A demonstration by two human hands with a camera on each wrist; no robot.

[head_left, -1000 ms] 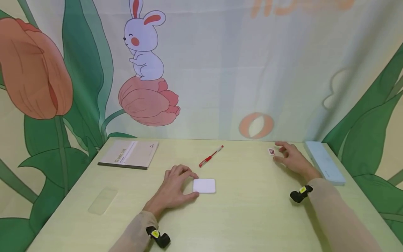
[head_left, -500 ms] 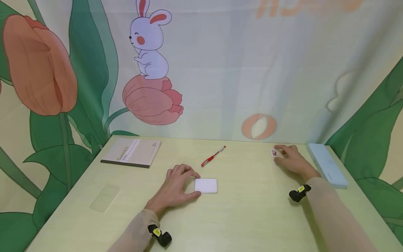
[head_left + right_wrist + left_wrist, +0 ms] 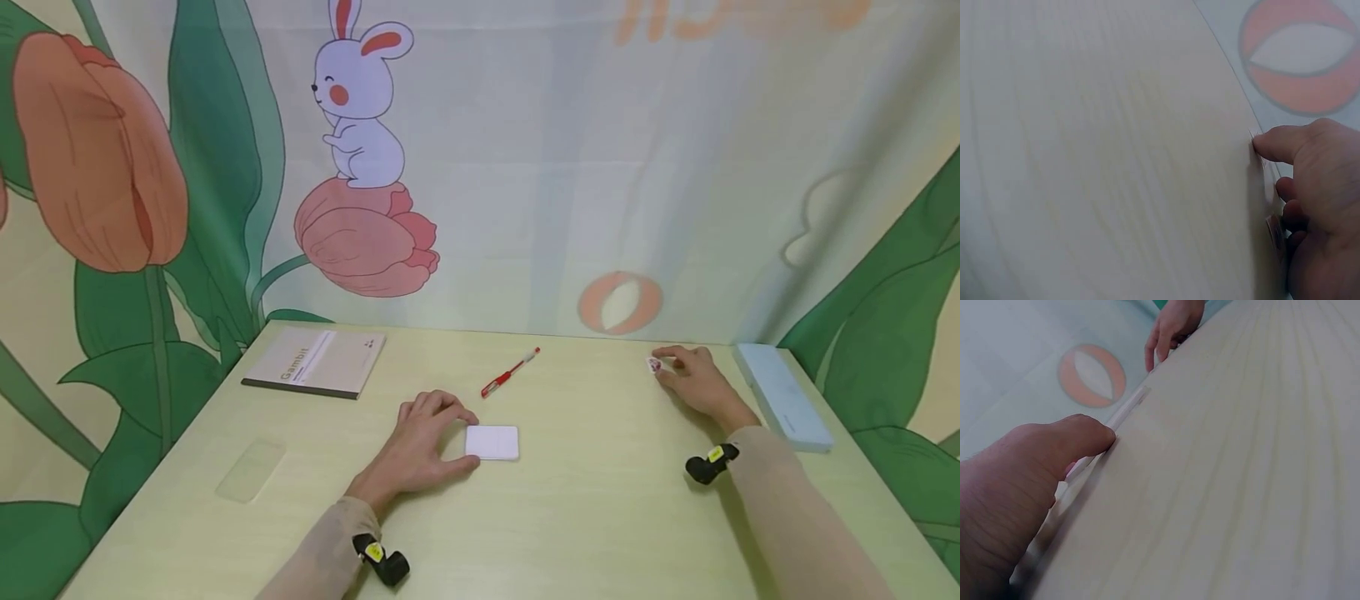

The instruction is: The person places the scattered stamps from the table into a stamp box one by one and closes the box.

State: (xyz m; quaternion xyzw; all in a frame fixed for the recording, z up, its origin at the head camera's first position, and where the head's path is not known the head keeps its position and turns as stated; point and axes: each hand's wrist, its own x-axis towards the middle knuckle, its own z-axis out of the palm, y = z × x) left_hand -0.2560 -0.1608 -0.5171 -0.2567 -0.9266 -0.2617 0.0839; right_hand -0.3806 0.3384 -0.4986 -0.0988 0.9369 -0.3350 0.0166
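Note:
On the table, my left hand [image 3: 412,446] holds a small flat white rectangular slab [image 3: 492,443] by its left end, thumb and index finger at opposite edges. In the left wrist view the thumb touches the edge of this thin slab [image 3: 1129,409]. Farther right, my right hand [image 3: 697,383] pinches a small white card with a reddish picture [image 3: 654,365] between thumb and index finger. The right wrist view shows the thumb on the card's edge; a thin flat piece [image 3: 1276,237] with a dark face shows by the curled fingers, its kind unclear.
A red pen [image 3: 510,372] lies behind the white slab. A notebook [image 3: 315,364] is at the back left, with a translucent rectangular case [image 3: 252,471] in front of it. A long pale blue box [image 3: 782,397] lies along the right side. A printed curtain [image 3: 510,167] hangs behind the table.
My right thumb and index finger have come together on the picture card, which now looks tilted. The left hand keeps its place at the white slab. The head view has shifted slightly.

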